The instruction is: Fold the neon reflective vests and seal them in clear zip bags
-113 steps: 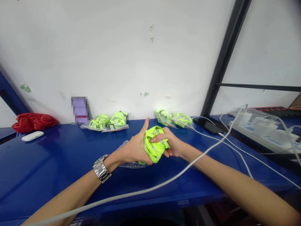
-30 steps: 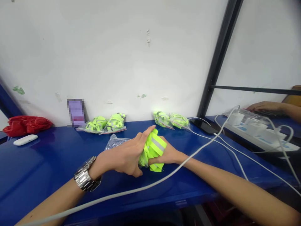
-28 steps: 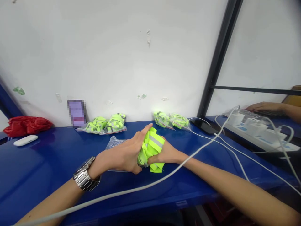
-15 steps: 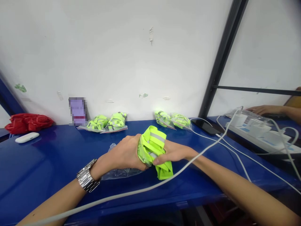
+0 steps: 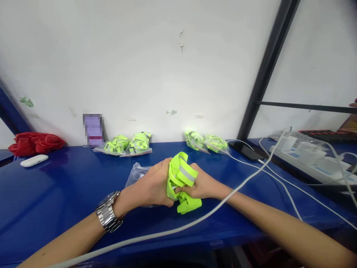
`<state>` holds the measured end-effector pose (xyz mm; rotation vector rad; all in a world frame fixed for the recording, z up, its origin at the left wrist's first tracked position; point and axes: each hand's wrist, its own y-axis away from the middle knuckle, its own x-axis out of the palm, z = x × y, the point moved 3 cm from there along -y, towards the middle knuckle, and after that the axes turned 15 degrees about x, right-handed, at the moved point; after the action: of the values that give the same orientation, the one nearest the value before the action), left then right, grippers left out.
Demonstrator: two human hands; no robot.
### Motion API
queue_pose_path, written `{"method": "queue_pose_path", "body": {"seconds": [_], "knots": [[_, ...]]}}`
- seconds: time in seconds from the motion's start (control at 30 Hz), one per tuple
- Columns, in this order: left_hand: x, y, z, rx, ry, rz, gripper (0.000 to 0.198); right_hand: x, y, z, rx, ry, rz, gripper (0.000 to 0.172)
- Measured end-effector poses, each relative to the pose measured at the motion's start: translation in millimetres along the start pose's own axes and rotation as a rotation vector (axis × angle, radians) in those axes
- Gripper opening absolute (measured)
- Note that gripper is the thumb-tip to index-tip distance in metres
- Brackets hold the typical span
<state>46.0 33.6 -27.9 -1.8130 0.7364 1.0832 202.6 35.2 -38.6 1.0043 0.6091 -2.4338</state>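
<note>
Between my hands, above the blue table (image 5: 72,186), is a bundle of neon-yellow reflective strap (image 5: 182,173) with grey stripes. My left hand (image 5: 153,184), a metal watch on its wrist, is closed round the bundle's left side. From the right, my right hand (image 5: 205,182) grips the bundle, its thumb pressed into the folds. One loose end (image 5: 189,203) hangs below the fingers. A clear plastic bag (image 5: 136,173) lies behind and beneath my left hand, partly hidden by it.
Along the wall lie bagged yellow straps (image 5: 139,143), more bagged straps (image 5: 214,142) and a red plastic bag (image 5: 36,143). A white case (image 5: 34,160) sits at left. At right are a phone (image 5: 245,150) and a power strip (image 5: 301,152). A white cable (image 5: 167,233) crosses before my forearms.
My right hand has pushed its fingers deeper into the bundle, and the loose end has swung left. The view has shifted slightly. The other person's hand at right has left the keyboard area.
</note>
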Motion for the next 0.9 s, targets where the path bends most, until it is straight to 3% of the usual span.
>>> {"method": "queue_pose_path", "body": {"seconds": [0.1, 0.2, 0.33, 0.43, 0.57, 0.67, 0.8, 0.9], "knots": [[0.8, -0.6, 0.5, 0.027, -0.100, -0.030, 0.091, 7.1, -2.5, -2.2, 0.033, 0.188, -0.117, 0.016], [1.0, -3.3, -2.1, 0.082, -0.188, -0.034, 0.078, 9.4, -2.7, -2.0, 0.105, 0.318, -0.166, 0.015], [-0.4, -6.6, -7.2, 0.154, -0.282, -0.057, 0.054, 6.5, -1.0, 2.9, 0.168, 0.291, -0.179, 0.016], [-0.3, -8.3, -10.0, 0.209, -0.333, -0.081, 0.059, 3.7, -0.6, 6.1, 0.206, 0.279, -0.174, 0.023], [3.3, -9.7, -8.9, 0.210, -0.320, -0.111, 0.056, -1.3, -1.6, 6.4, 0.164, 0.261, -0.303, 0.043], [7.1, -9.3, -7.2, 0.203, -0.307, -0.124, 0.065, -0.4, -3.1, 6.6, 0.143, 0.300, -0.365, 0.052], [11.8, -7.1, -7.3, 0.226, -0.334, -0.132, 0.086, 6.2, -6.5, 10.4, 0.369, 0.492, -0.317, 0.068], [15.3, -6.9, -8.2, 0.248, -0.319, -0.127, 0.092, 9.1, -10.5, 16.9, 0.445, 0.603, -0.285, 0.052]]}}
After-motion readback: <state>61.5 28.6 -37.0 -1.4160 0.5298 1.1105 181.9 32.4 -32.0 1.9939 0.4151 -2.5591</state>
